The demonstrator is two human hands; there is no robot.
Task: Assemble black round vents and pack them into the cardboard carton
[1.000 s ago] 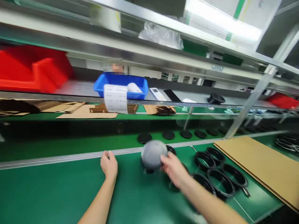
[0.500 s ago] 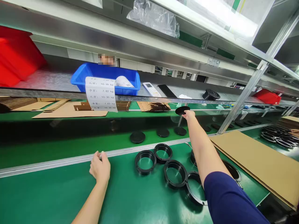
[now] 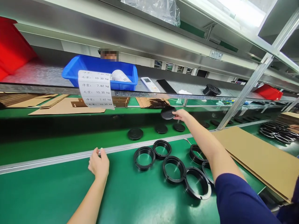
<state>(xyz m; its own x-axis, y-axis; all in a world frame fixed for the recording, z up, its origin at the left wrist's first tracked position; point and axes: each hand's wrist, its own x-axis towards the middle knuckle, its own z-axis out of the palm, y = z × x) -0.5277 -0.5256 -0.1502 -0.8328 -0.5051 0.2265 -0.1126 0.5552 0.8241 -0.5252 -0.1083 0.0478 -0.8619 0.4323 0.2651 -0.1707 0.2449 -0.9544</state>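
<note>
Black disc (image 3: 167, 113) is held up at a bit of a tilt over the green strip (image 3: 93, 144), its edge pinched by the right hand (image 3: 182, 115). More discs (image 3: 135, 134) are laid out below it. Left hand's (image 3: 99, 163) kept half-curled by the rail (image 3: 46, 161); can't tell if anything's gripped. Black rings (image 3: 143, 167) are bunched nearer, with cardboard (image 3: 257, 158) parked off right.

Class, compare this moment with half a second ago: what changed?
The right hand moved left over the far green strip, tilting its black disc so more of the flat face shows. Its grip stayed closed. The left hand near the metal rail and the nearby black rings stayed put.
</note>
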